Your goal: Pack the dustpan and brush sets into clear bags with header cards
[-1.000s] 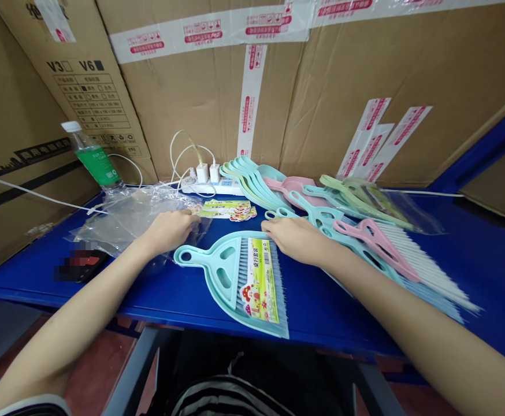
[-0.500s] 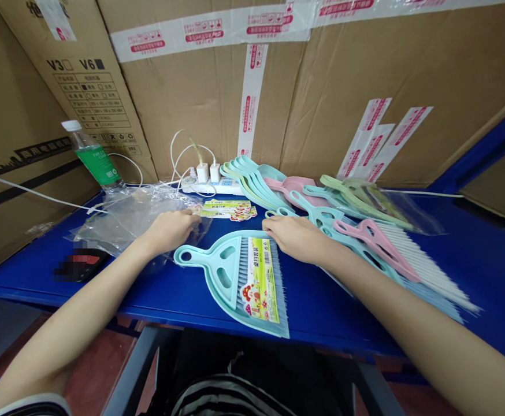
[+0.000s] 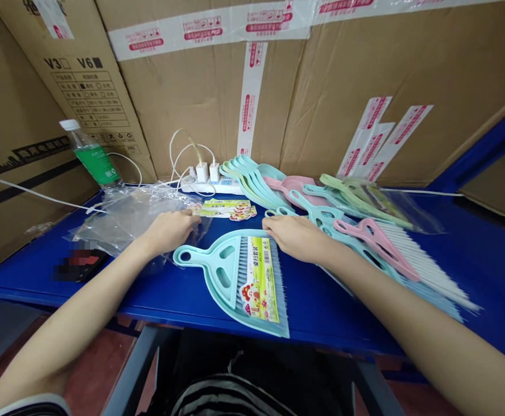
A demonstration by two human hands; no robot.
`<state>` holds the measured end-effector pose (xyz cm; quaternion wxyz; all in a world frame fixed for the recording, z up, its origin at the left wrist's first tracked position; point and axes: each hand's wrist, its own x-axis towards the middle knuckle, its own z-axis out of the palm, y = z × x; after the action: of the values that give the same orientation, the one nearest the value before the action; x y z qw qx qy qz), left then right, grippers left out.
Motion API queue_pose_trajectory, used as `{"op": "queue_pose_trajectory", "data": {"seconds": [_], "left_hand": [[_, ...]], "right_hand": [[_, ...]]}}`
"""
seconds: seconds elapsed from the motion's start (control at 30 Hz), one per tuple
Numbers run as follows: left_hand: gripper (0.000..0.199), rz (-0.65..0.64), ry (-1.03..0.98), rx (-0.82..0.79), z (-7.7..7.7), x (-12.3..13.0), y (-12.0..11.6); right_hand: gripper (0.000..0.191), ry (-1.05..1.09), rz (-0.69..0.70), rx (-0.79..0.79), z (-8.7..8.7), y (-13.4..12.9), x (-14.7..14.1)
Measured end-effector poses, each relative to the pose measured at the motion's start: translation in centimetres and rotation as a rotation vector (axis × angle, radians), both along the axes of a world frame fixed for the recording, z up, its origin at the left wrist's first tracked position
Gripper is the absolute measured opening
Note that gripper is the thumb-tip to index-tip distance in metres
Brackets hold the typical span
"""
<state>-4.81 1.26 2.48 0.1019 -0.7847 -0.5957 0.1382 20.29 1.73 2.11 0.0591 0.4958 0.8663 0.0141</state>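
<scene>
Two hands [image 3: 169, 231], one plastic bottle [image 3: 94, 164], one power strip [image 3: 222, 186], two chargers [image 3: 201, 171]

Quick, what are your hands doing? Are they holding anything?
Left hand: open, palm down on a clear plastic bag, seems to hold nothing.
Right hand: open, palm down beside a teal dustpan, seems to hold nothing.

Flat, even light fills the scene and seems to fall from above, bright enough that nothing sinks into darkness. Shadows stay faint and soft under the left hand [image 3: 168, 231], the right hand [image 3: 296, 238] and the dustpan [image 3: 230, 283]. Small highlights glint off the plastic bag [image 3: 135, 222] and the glossy blue desk [image 3: 486, 277]. The wide lens bows the desk's front edge and leans the cardboard cartons [image 3: 192, 104] outward at the sides. Focus holds throughout, apart from a pixelated patch [image 3: 79, 266] at the left.
</scene>
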Motion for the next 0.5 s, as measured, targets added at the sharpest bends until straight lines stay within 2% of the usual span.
{"op": "queue_pose_trajectory", "data": {"seconds": [0.5], "left_hand": [[0.042,-0.002,0.013,-0.011,0.12,0.11,-0.14]], "right_hand": [[0.026,-0.008,0.016,0.010,-0.08,-0.04,0.02]]}}
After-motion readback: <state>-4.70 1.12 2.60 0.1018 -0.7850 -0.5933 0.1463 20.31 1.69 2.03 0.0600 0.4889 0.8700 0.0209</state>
